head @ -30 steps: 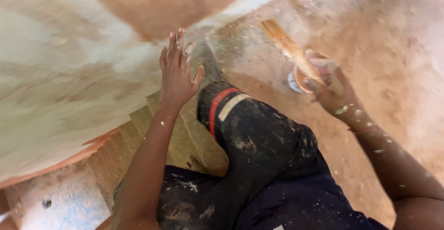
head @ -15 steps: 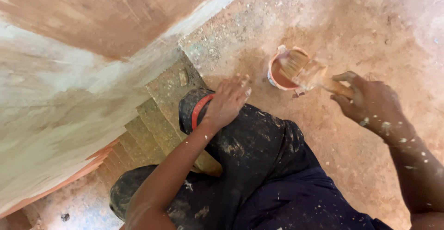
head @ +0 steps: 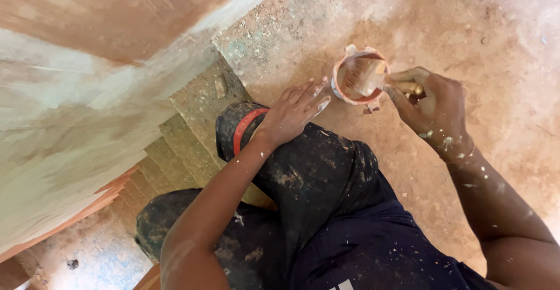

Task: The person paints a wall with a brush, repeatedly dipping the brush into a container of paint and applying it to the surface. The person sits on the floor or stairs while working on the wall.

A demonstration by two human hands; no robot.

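My right hand (head: 434, 110) grips the wooden handle of a flat paintbrush (head: 366, 77), whose bristles dip into a small round reddish cup (head: 353, 79) standing on the dusty floor. My left hand (head: 293, 112) rests open on my raised knee, fingers spread and pointing toward the cup, just short of its rim. My legs in dark paint-spattered trousers (head: 318, 176) fill the lower middle, with a dark boot with a red band (head: 240, 129) under the left wrist.
A large wooden panel (head: 87, 86), smeared with pale whitish coating over reddish wood, fills the left side. Stepped wooden boards (head: 175, 150) lie beneath its edge. The brown floor (head: 466, 27) around the cup is strewn with dust and chips.
My left hand came off the panel and dropped onto my knee. My right hand lowered the brush from above the cup into it. The view swung toward the floor.
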